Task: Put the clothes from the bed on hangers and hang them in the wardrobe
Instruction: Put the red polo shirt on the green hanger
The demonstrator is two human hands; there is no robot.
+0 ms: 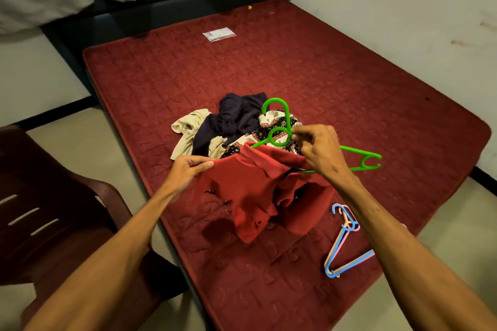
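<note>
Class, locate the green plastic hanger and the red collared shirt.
green plastic hanger (275, 101): head view, top of its hook.
red collared shirt (250, 191): head view, chest below the collar.

A red shirt (258, 191) is seen on a green hanger (279, 137) — behind, navy (234, 121), beige (188, 129) and black-and-cream patterned clothes (269, 126); the quilted mattress (295, 67) is dark red.

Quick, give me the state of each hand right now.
Left hand: closed, pinching the red collared fabric shirt at one shoulder.
Right hand: closed, gripping the green plastic hanger near its neck.
</note>
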